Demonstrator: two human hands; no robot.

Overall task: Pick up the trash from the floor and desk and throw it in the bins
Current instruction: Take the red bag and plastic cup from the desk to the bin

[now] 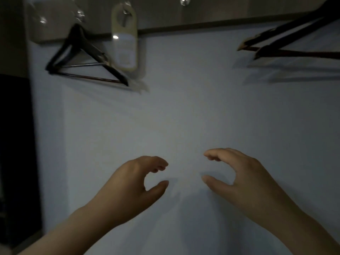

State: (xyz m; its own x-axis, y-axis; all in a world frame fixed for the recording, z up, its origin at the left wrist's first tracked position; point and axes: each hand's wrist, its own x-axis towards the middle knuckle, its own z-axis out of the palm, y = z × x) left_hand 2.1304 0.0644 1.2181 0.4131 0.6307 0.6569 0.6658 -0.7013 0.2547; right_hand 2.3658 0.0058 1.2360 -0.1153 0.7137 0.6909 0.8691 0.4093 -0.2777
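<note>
Although the task calls for trash and bins, neither shows in this dim head view: the camera faces a plain pale grey wall (184, 107), with no floor, desk, scrap or bin anywhere in sight. So the direction from either hand to the trash cannot be told, nor can its long axis, nor which hand is nearer.

The bare left hand (136, 183) and the bare right hand (237, 177) are raised side by side in front of the wall at nearly the same height, near each other but apart. Each is curled into a loose C, thumb below and fingers arched above with a clear gap between, and each is empty.

Above them a wooden rail with shiny metal hooks (184, 17) runs across the wall. A dark wooden clothes hanger (81, 57) hangs at the upper left, a cream-coloured door-hanger tag (125, 37) just beside it, and another dark wooden hanger (294, 41) at the upper right.

My judgement is that the coming move depends on turning the head down to find the trash first; with the hands level, neither has an advantage yet.
</note>
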